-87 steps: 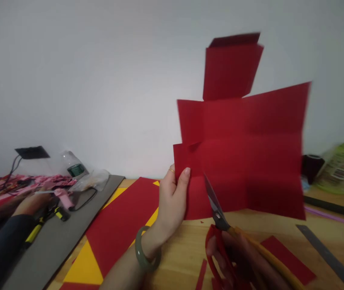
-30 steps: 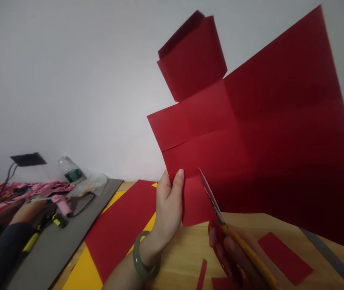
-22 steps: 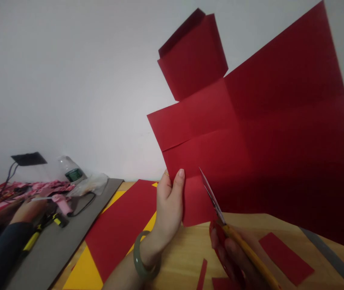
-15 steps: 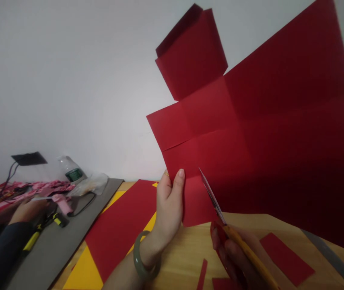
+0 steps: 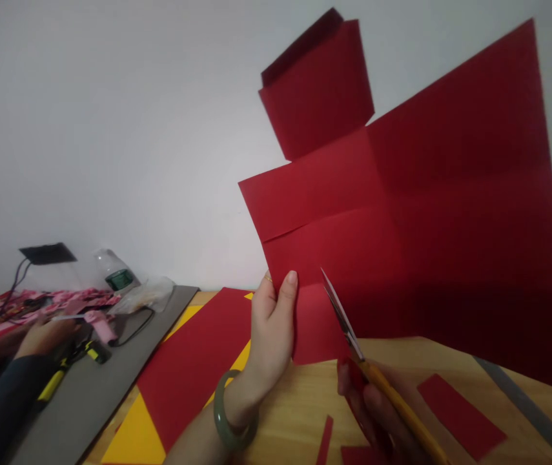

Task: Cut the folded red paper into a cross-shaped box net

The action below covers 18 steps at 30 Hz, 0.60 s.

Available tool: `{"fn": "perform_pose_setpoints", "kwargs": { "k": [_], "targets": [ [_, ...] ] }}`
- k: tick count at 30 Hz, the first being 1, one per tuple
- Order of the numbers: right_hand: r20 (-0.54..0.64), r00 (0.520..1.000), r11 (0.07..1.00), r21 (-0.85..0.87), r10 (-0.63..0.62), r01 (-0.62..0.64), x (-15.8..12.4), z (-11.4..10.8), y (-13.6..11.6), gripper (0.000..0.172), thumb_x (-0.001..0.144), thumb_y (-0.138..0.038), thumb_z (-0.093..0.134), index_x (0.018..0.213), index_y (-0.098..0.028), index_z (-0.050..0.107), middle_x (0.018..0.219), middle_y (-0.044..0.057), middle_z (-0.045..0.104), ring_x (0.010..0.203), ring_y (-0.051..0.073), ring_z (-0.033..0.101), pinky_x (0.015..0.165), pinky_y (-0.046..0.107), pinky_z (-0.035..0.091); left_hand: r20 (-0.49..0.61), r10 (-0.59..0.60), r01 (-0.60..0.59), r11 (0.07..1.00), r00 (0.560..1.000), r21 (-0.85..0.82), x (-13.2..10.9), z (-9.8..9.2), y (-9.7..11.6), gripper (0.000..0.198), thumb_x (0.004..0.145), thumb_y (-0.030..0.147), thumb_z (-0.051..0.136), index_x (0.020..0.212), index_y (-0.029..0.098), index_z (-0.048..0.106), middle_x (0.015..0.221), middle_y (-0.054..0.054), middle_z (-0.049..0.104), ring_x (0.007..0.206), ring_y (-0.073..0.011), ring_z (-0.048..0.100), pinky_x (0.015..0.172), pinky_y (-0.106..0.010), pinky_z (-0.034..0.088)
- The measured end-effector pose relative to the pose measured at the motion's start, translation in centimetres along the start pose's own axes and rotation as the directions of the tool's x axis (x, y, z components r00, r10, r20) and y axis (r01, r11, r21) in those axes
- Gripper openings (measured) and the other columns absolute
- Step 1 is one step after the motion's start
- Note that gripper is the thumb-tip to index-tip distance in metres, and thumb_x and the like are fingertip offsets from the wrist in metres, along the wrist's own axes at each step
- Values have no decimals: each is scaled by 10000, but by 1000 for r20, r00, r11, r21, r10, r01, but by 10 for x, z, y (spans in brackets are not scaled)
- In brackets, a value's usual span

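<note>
A large sheet of red card [image 5: 450,213], creased into panels and cut at its edges, stands raised in front of me. My left hand [image 5: 273,323] pinches its lower left edge, thumb on the near face. In my right hand [image 5: 377,407] is a pair of scissors [image 5: 343,316] with one red and one yellow handle. Their blades lie along the lower edge of the card, tips pointing up and left, beside a fold line. A slit runs in from the card's left edge above my thumb. At the top a flap [image 5: 319,97] folds over.
Red card [image 5: 193,361] and yellow card [image 5: 135,433] lie on the wooden table at left. Red offcuts [image 5: 462,413] lie at right. Further left, a co-worker's hand [image 5: 46,336] is near pink pieces, a glue gun [image 5: 99,326], pliers [image 5: 55,381] and a bottle [image 5: 115,271].
The right part of the red card has swung left and slightly down, uncovering a green thing at the right edge. Both my hands and the scissors have hardly moved.
</note>
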State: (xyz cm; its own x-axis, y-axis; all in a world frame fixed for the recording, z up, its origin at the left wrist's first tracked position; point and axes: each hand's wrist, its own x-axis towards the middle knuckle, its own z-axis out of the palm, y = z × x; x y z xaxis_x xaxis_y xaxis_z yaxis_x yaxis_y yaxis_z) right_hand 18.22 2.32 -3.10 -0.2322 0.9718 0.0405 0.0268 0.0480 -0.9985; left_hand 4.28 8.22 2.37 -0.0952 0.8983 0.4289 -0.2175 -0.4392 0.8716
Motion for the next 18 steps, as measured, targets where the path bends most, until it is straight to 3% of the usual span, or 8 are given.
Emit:
{"fn": "perform_pose_setpoints", "kwargs": {
  "k": [5, 10, 15, 18],
  "targets": [
    [12, 999, 999, -16, 30, -30, 6, 0, 1, 415, 737, -639, 588, 806, -229, 575, 435, -57, 389, 372, 114, 414, 392, 256, 350, -9, -59, 59, 998, 998, 18, -3, -2, 3, 209, 864, 389, 573, 776, 199, 557, 756, 20, 571, 751, -138, 538, 770, -263, 424],
    [13, 999, 999, -21, 32, -32, 5, 0, 2, 477, 779, -680, 488, 852, -220, 593, 463, -39, 426, 392, 128, 444, 404, 261, 371, 15, -32, 33, 999, 999, -26, -4, -2, 4, 167, 879, 366, 554, 886, 205, 597, 848, -3, 618, 841, -158, 553, 852, -290, 423],
    [5, 1000, 1000, -11, 2, -2, 2, 0, 0, 550, 762, -754, 410, 814, -242, 604, 486, -20, 461, 436, 166, 497, 465, 306, 454, -28, -83, 84, 996, 996, 20, -3, -4, 2, 236, 854, 407, 582, 756, 196, 545, 727, 26, 532, 674, -118, 482, 667, -227, 432],
    [7, 1000, 1000, -19, 3, -3, 4, 1, 1, 560, 760, -763, 400, 812, -237, 586, 465, -36, 414, 416, 157, 472, 451, 299, 434, -24, -88, 88, 996, 996, 12, -2, -4, 0, 277, 851, 414, 587, 706, 194, 503, 691, 38, 474, 638, -104, 435, 629, -212, 408]
  ]
}}
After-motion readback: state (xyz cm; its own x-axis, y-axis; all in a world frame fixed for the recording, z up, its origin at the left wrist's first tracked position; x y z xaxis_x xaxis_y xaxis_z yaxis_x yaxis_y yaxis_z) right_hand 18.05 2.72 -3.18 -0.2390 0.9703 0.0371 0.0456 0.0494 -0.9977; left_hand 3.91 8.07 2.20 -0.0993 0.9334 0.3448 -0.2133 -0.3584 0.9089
